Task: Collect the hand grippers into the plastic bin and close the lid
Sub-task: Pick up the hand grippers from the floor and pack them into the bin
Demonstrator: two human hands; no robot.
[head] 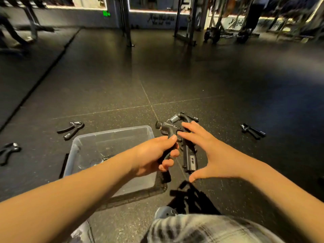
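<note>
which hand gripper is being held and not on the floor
The hand gripper in the left hand, beside the plastic bin; three others lie loose on the floor.

Plastic bin [75, 149]: on the floor [175, 76] before us, left of centre, partly under our left forearm. Something small lies in its bottom, half hidden by that forearm; we cannot tell what.

Held hand gripper [169, 129]: in our left hand [152, 155], just right of the bin's far right corner. Our right hand [212, 151] is beside it on the right, fingertips at its body.

Floor gripper [190, 160]: on the floor between our two hands.

Left gripper [71, 129]: on the floor beyond the bin's far left corner.

Far-left gripper [9, 152]: further left, well apart from the bin.

Right gripper [252, 131]: on the floor, well right of our right hand.

Racks [189, 23]: behind everything, along the back.
</note>
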